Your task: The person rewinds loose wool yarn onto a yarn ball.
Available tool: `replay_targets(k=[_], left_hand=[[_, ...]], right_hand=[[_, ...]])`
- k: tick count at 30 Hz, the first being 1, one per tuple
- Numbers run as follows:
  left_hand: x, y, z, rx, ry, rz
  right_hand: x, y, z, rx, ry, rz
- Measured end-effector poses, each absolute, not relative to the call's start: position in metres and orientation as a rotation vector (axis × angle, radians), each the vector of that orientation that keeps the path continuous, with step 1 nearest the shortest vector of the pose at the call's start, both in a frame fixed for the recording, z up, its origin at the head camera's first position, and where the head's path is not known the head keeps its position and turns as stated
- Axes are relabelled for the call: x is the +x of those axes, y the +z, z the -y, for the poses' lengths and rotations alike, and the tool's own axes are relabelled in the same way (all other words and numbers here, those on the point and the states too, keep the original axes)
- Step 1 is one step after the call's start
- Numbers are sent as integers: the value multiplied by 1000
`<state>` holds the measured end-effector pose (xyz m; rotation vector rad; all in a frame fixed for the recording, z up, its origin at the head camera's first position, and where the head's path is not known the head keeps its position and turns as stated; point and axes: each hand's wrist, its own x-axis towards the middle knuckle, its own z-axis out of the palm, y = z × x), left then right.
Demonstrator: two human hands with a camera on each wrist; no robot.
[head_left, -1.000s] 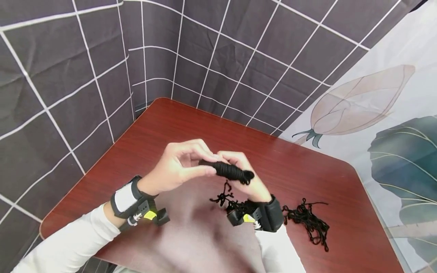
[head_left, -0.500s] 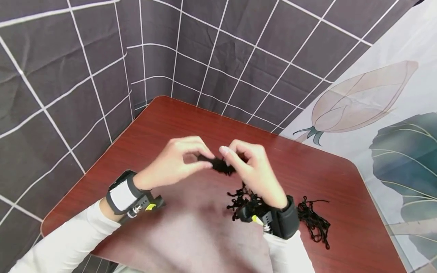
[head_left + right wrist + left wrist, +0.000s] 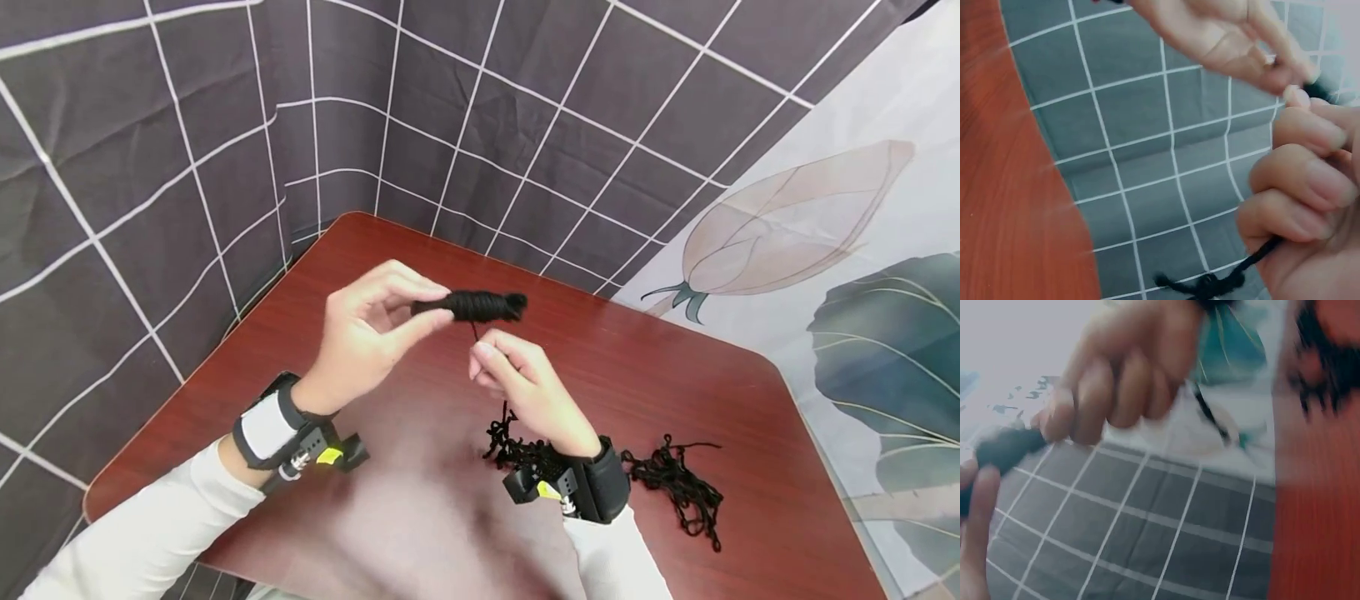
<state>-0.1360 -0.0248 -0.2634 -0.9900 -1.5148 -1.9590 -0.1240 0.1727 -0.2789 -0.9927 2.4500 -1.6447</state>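
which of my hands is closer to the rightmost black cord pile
Right. Your right hand is raised left of the black cord pile; your left hand is farther left, holding the wound bundle.

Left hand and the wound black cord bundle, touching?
Touching. The head view shows it: the left hand pinches one end of the wound black cord bundle between thumb and fingers, the other end sticking out.

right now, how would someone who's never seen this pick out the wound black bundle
Start with the red-brown table, then find the left hand raised over it. Between its thumb and fingers sits the wound black bundle. Unlike the loose black cord tangled on the table, it is wrapped into a compact roll.
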Motion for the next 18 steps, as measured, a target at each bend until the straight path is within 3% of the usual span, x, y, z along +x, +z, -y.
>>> replay_targets(k=[3, 7, 13, 18], left_hand=[[-137, -263, 28, -897, -1703, 1665], [-138, -268, 30, -1027, -1499, 1856], [-133, -270, 33, -1376, -1844, 1848], [-133, -267, 34, -1397, -2089, 1603]], right_hand=[[-120, -278, -175, -1049, -1588, -2476], [-118, -258, -181, -1082, -1578, -2559], [-133, -245, -191, -1053, -1670, -2592], [-142, -266, -188, -963, -1803, -2394]])
